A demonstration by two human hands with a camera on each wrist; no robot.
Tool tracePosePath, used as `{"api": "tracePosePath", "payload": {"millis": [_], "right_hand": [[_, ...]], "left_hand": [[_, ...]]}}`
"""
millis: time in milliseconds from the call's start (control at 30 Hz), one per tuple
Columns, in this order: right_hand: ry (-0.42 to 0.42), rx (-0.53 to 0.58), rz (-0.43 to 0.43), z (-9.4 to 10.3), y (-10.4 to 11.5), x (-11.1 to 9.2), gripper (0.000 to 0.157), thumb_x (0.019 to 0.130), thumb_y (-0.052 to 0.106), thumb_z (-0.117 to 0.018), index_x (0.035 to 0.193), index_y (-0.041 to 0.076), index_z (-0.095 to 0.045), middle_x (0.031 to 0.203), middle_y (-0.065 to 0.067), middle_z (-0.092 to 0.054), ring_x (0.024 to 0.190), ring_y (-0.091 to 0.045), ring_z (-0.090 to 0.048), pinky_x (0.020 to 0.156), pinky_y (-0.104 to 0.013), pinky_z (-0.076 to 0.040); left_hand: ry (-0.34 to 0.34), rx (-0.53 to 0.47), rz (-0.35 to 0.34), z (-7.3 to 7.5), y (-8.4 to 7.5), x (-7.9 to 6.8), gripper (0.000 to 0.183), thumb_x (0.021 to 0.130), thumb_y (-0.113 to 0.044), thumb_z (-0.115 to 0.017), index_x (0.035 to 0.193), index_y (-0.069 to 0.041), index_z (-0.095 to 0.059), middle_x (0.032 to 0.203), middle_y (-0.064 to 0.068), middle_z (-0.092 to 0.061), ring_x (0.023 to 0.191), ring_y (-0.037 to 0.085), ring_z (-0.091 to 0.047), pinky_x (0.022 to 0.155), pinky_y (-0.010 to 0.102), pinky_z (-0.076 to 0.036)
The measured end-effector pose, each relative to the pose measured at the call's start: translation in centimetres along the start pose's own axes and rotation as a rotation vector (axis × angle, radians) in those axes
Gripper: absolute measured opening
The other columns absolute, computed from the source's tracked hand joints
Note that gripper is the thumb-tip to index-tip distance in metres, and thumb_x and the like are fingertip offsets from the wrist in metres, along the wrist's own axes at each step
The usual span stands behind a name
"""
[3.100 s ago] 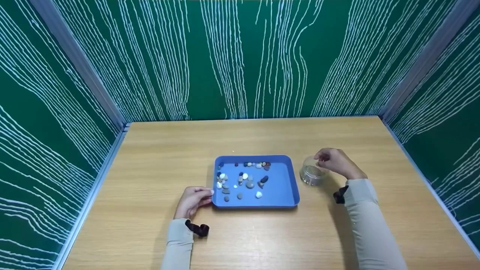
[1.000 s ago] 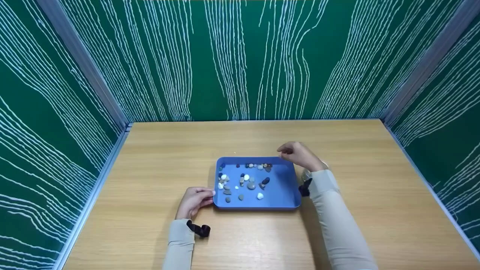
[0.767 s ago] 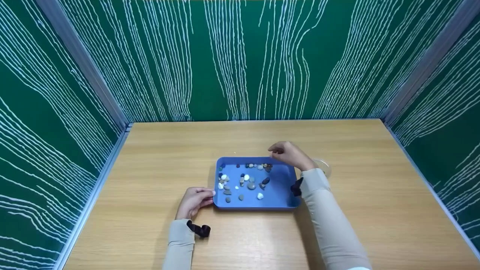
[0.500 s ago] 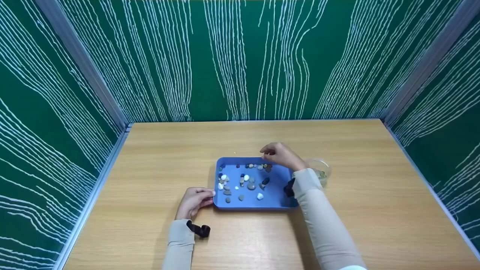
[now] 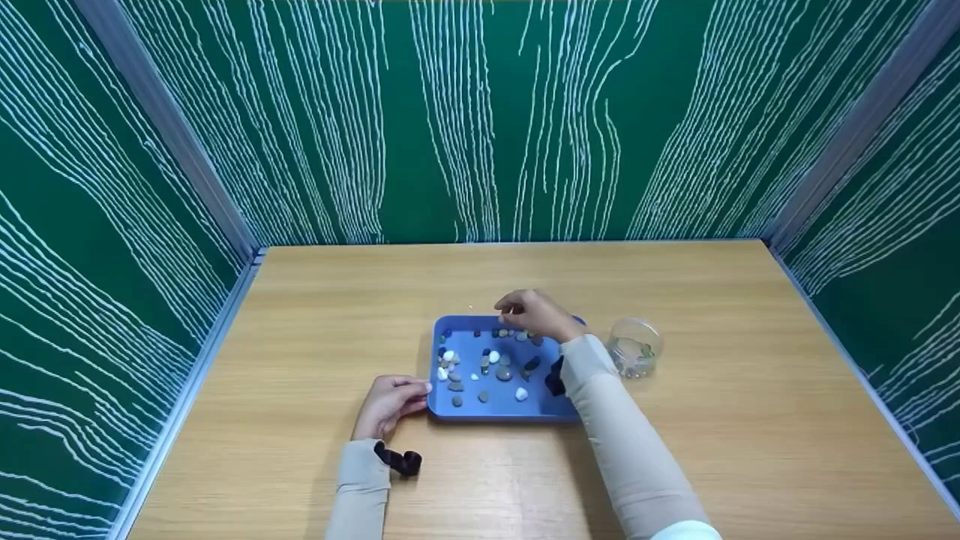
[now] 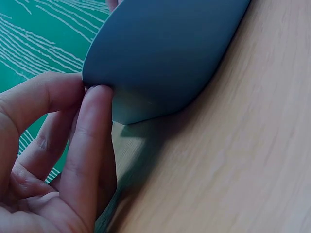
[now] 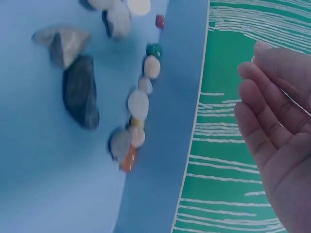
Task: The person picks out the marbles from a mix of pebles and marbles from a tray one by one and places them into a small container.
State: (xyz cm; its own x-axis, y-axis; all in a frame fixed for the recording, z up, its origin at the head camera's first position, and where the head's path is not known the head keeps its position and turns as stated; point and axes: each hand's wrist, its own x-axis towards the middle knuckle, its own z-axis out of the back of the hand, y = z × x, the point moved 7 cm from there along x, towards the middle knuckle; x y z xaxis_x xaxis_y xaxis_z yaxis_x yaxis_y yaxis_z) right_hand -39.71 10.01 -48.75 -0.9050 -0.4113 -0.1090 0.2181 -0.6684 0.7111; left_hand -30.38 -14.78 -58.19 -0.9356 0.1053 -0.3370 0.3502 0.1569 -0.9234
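Observation:
A blue tray (image 5: 559, 405) holds several pebbles in white, grey, black and brown. In the left wrist view, my left hand (image 6: 53, 145) pinches the tray's rim between thumb and fingers at its left side. My right hand (image 5: 536, 313) is over the tray's far edge, its fingertips drawn together. A tiny pale pebble (image 7: 253, 59) shows between the thumb and index finger, mostly hidden. Along the far wall, below this hand, lies a row of small stones (image 7: 138, 103) with a green one and an orange one.
A clear round jar (image 5: 636, 346), with small stones at its bottom, stands right of the tray on the wooden table (image 5: 480, 480). Green panels (image 5: 420, 187) with white wavy lines surround the table. A dark grey stone (image 7: 80, 92) lies farther inside the tray.
My right hand has gone from the jar leftward along the tray's far edge, uncovering the jar again. The left hand keeps its grip on the tray, which stays in place.

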Motion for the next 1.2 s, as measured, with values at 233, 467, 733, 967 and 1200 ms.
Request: {"api": "tracePosePath", "payload": {"millis": [233,467,733,967,1200], "right_hand": [[0.028,-0.045,0.044,-1.6,1.1,1.4,0.029,0.096,0.015,-0.057,0.123,0.005,-0.064,0.110,-0.009,-0.067,0.092,-0.019,-0.062,0.076,-0.030,-0.058],[0.089,-0.064,0.041,-3.7,1.7,2.3,0.030,0.097,0.009,-0.053,0.126,0.006,-0.062,0.120,-0.012,-0.065,0.104,-0.021,-0.064,0.090,-0.035,-0.058],[0.120,-0.107,0.059,-5.6,2.6,3.1,0.030,0.098,0.008,-0.051,0.127,0.007,-0.062,0.125,-0.010,-0.064,0.113,-0.023,-0.062,0.099,-0.038,-0.054],[0.142,-0.166,0.127,-7.1,3.0,4.0,0.033,0.097,0.003,-0.048,0.128,0.006,-0.061,0.130,-0.011,-0.061,0.120,-0.026,-0.057,0.100,-0.036,-0.053],[0.171,-0.166,0.001,-8.0,2.4,4.3,0.040,0.100,0.004,-0.042,0.134,0.017,-0.057,0.138,-0.006,-0.055,0.128,-0.024,-0.051,0.104,-0.040,-0.050]], "left_hand": [[0.001,0.000,-0.007,-0.1,-0.1,-0.1,0.024,0.081,0.004,-0.068,0.101,0.017,-0.064,0.074,0.005,-0.069,0.066,0.012,-0.066,0.065,0.022,-0.061],[0.001,0.001,0.000,-0.1,0.2,-0.1,0.016,0.081,0.005,-0.067,0.095,0.013,-0.067,0.078,0.008,-0.070,0.068,0.013,-0.068,0.067,0.024,-0.062],[0.005,-0.007,-0.011,-0.1,-0.1,0.0,0.015,0.080,0.005,-0.069,0.094,0.012,-0.066,0.078,0.009,-0.070,0.068,0.014,-0.068,0.067,0.025,-0.062],[0.016,0.012,-0.013,-0.1,0.0,0.1,0.016,0.081,0.004,-0.069,0.094,0.013,-0.067,0.079,0.007,-0.070,0.068,0.013,-0.067,0.067,0.023,-0.062],[-0.002,0.013,0.001,0.0,0.1,0.2,0.019,0.080,0.005,-0.068,0.097,0.015,-0.066,0.079,0.007,-0.070,0.067,0.013,-0.067,0.066,0.024,-0.062]]}}
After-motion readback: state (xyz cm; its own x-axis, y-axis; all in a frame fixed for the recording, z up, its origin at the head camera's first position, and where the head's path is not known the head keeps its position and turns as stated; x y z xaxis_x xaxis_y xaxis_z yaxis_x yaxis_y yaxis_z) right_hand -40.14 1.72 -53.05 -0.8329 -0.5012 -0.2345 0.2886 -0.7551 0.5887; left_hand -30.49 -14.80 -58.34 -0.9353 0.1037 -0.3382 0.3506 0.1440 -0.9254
